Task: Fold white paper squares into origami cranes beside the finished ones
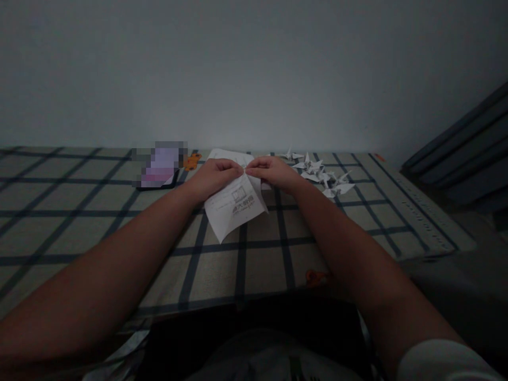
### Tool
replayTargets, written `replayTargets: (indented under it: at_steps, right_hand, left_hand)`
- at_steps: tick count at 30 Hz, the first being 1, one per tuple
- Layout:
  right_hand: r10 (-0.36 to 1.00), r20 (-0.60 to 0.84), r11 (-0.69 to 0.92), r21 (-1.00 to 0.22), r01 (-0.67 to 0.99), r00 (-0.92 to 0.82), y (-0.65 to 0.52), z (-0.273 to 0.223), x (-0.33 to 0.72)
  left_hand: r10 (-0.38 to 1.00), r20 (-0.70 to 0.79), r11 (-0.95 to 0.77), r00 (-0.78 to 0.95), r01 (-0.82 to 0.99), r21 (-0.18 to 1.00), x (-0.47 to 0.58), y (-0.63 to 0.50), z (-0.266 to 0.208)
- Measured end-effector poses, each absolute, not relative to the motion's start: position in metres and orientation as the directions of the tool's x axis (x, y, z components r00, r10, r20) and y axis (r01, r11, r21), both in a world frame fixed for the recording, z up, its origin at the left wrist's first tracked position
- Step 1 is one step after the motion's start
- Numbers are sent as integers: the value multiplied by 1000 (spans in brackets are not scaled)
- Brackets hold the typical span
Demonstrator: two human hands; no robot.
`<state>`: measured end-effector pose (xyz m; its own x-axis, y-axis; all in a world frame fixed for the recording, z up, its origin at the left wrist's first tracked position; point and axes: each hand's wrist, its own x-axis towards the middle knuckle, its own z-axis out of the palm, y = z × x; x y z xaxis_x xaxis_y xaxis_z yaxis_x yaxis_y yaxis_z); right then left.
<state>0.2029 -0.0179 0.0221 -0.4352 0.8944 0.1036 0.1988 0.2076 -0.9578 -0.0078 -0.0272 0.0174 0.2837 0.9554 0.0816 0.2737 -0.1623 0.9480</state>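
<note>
A printed sheet of white paper (238, 203), with creases and dark characters on it, is held up over the checked tablecloth. My left hand (220, 177) pinches its upper edge from the left, thumb and fingers pressed together. From the right, my right hand (273, 172) pinches the same edge, its fingertips almost meeting those of the left. The paper's lower corners hang toward me. Behind my hands lies another white sheet (216, 154), partly covered by them. Close to my right hand is a group of folded paper cranes (317, 172).
A phone (159, 166) with a lit, partly blurred screen is at the back left, beside an orange item (192, 161). The checked tablecloth (262, 259) covers the table, which meets a plain wall (254, 74). Grey drapery (468, 137) hangs at the right.
</note>
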Motion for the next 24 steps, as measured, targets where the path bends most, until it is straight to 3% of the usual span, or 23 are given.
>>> replayTargets:
  at_steps: [6, 12, 17, 24]
  right_hand:
    - [895, 96, 210, -952, 221, -436, -20, 25, 205]
    - [898, 140, 252, -941, 226, -417, -20, 25, 204]
    - [892, 100, 204, -960, 195, -441, -20, 24, 205]
    - [879, 117, 254, -935, 246, -461, -19, 23, 208]
  left_hand:
    - [956, 86, -169, 280, 290, 942, -7, -30, 21]
    - [904, -73, -49, 421, 271, 961, -11, -31, 24]
    - [910, -23, -139, 415, 357, 924, -14, -31, 29]
    - [907, 35, -205, 419, 367, 907, -14, -32, 31]
